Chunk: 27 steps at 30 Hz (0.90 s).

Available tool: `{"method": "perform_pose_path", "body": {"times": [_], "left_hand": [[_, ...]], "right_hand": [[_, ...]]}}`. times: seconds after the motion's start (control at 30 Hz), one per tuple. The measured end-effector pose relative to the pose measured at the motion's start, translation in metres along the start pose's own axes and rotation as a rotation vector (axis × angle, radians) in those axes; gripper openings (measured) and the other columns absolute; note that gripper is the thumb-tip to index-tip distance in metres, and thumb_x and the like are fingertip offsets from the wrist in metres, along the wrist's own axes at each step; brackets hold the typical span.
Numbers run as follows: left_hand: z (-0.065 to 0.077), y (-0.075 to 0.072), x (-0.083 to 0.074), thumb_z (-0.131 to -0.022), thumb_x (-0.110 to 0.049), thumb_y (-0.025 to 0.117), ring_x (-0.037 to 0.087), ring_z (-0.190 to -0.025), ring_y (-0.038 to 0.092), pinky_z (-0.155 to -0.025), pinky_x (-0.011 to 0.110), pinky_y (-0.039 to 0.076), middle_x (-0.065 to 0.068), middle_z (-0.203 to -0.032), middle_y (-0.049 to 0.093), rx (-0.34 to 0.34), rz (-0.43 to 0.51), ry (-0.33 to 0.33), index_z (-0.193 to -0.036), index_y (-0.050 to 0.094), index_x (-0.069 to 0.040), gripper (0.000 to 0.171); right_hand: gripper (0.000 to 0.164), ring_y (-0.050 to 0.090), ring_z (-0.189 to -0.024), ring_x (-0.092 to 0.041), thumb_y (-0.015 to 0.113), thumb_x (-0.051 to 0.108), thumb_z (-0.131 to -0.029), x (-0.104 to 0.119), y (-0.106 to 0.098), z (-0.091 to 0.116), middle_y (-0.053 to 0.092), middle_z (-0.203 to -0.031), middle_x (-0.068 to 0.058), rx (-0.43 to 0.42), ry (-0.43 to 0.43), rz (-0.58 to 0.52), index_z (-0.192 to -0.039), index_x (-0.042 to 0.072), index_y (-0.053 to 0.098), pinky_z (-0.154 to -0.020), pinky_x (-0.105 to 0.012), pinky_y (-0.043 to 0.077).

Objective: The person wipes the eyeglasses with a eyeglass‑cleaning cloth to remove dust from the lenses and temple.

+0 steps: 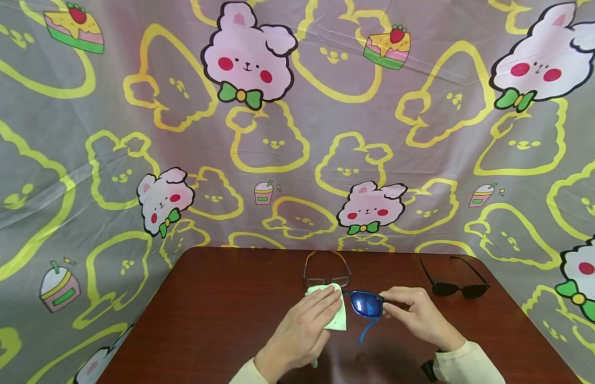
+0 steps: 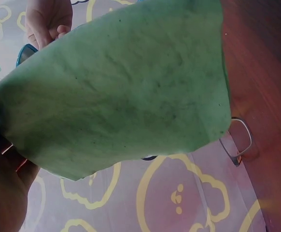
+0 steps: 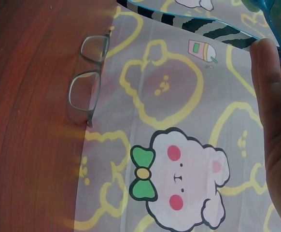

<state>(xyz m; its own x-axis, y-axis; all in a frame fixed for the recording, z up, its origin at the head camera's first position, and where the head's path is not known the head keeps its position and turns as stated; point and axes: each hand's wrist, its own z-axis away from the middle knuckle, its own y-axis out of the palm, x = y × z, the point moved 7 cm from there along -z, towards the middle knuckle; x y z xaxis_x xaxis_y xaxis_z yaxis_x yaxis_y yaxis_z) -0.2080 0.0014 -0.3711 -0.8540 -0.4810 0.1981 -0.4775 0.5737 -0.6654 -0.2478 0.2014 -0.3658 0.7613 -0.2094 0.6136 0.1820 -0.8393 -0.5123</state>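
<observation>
Blue-lensed sunglasses (image 1: 367, 304) are held up over the table in the head view. My right hand (image 1: 415, 314) pinches them at the right end of the frame. A light green cleaning cloth (image 1: 338, 320) is gripped by my left hand (image 1: 302, 325), folded over the other lens, which it hides. One blue temple arm (image 1: 367, 333) hangs down below the uncovered lens. The left wrist view is mostly filled by the cloth (image 2: 131, 87), with the fingers behind it hidden. A zebra-striped temple arm (image 3: 198, 25) stretches out from the right hand (image 3: 275, 96) in the right wrist view.
Clear eyeglasses (image 1: 327, 281) with orange-brown temple tips lie just beyond the left hand. Black sunglasses (image 1: 474, 290) rest at the table's back right. Around the dark red-brown table (image 1: 220, 298) hangs a cartoon-printed curtain (image 1: 278, 186).
</observation>
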Motion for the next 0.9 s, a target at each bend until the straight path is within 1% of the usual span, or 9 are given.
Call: {"method": "perform_pose_path", "body": {"times": [0.2,0.37,0.43,0.53,0.6,0.67,0.73,0.8,0.9], "left_hand": [[0.001,0.0,0.0,-0.081,-0.012,0.041,0.024,-0.128,0.045,-0.104,0.035,0.035,0.013,-0.13,0.056,0.008,-0.001,-0.001,-0.12,0.06,-0.001,0.045],[0.004,-0.003,0.005,-0.08,-0.011,0.043,0.023,-0.127,0.046,-0.103,0.034,0.035,0.011,-0.131,0.055,0.015,0.0,-0.024,-0.12,0.061,-0.002,0.045],[0.007,-0.005,0.007,-0.078,-0.01,0.045,0.023,-0.126,0.047,-0.103,0.034,0.036,0.011,-0.131,0.055,0.007,-0.003,-0.032,-0.121,0.061,-0.001,0.047],[0.01,-0.008,0.011,-0.076,-0.009,0.046,0.023,-0.124,0.049,-0.101,0.035,0.038,0.012,-0.13,0.056,-0.011,-0.002,-0.047,-0.121,0.06,0.001,0.048],[0.012,-0.009,0.012,-0.077,-0.009,0.046,0.024,-0.124,0.049,-0.101,0.035,0.039,0.013,-0.13,0.056,-0.021,0.0,-0.054,-0.122,0.06,0.002,0.048],[0.012,-0.009,0.013,-0.08,-0.009,0.044,0.024,-0.123,0.05,-0.1,0.035,0.039,0.013,-0.129,0.056,-0.027,0.004,-0.064,-0.122,0.059,0.003,0.047],[0.011,-0.009,0.013,-0.084,-0.01,0.041,0.025,-0.124,0.049,-0.1,0.035,0.039,0.013,-0.13,0.056,-0.031,0.006,-0.077,-0.122,0.059,0.003,0.045],[0.009,-0.009,0.013,-0.085,-0.01,0.039,0.025,-0.124,0.049,-0.1,0.035,0.039,0.013,-0.13,0.056,-0.036,0.004,-0.09,-0.122,0.059,0.003,0.044],[0.006,-0.009,0.012,-0.083,-0.009,0.041,0.024,-0.125,0.048,-0.1,0.035,0.039,0.013,-0.129,0.056,-0.043,-0.001,-0.107,-0.122,0.059,0.003,0.044]], "right_hand": [[0.026,0.064,-0.066,-0.016,0.061,-0.01,-0.085,-0.014,0.002,0.004,0.067,-0.087,-0.001,0.011,0.031,0.023,-0.104,0.005,0.069,-0.056,-0.026,0.053],[0.024,0.063,-0.067,-0.019,0.061,-0.005,-0.087,-0.017,0.002,0.005,0.066,-0.088,0.002,0.023,0.046,0.026,-0.106,0.008,0.069,-0.057,-0.029,0.054],[0.025,0.062,-0.065,-0.02,0.061,-0.008,-0.086,-0.016,0.001,0.006,0.065,-0.086,0.001,0.012,0.027,0.033,-0.106,0.006,0.069,-0.055,-0.03,0.053],[0.026,0.062,-0.064,-0.019,0.061,-0.013,-0.083,-0.003,-0.001,0.002,0.065,-0.084,-0.001,-0.015,0.012,0.046,-0.103,0.002,0.069,-0.054,-0.03,0.053],[0.026,0.06,-0.062,-0.018,0.061,-0.017,-0.08,0.009,-0.002,-0.001,0.064,-0.082,-0.004,-0.025,-0.021,0.044,-0.101,-0.003,0.068,-0.053,-0.03,0.053],[0.025,0.06,-0.062,-0.018,0.061,-0.018,-0.08,0.018,-0.002,-0.004,0.064,-0.082,-0.005,-0.022,-0.025,0.039,-0.1,-0.005,0.068,-0.053,-0.03,0.053],[0.025,0.06,-0.062,-0.018,0.061,-0.019,-0.08,0.018,-0.002,-0.005,0.064,-0.081,-0.005,-0.015,-0.035,0.032,-0.1,-0.005,0.067,-0.053,-0.03,0.053],[0.025,0.06,-0.063,-0.018,0.061,-0.018,-0.08,0.012,-0.001,-0.003,0.064,-0.082,-0.004,-0.009,-0.03,0.032,-0.1,-0.005,0.068,-0.052,-0.031,0.053],[0.026,0.06,-0.063,-0.018,0.061,-0.017,-0.081,0.0,-0.001,0.001,0.064,-0.083,-0.003,-0.001,-0.024,0.041,-0.101,-0.003,0.068,-0.053,-0.03,0.053]]}}
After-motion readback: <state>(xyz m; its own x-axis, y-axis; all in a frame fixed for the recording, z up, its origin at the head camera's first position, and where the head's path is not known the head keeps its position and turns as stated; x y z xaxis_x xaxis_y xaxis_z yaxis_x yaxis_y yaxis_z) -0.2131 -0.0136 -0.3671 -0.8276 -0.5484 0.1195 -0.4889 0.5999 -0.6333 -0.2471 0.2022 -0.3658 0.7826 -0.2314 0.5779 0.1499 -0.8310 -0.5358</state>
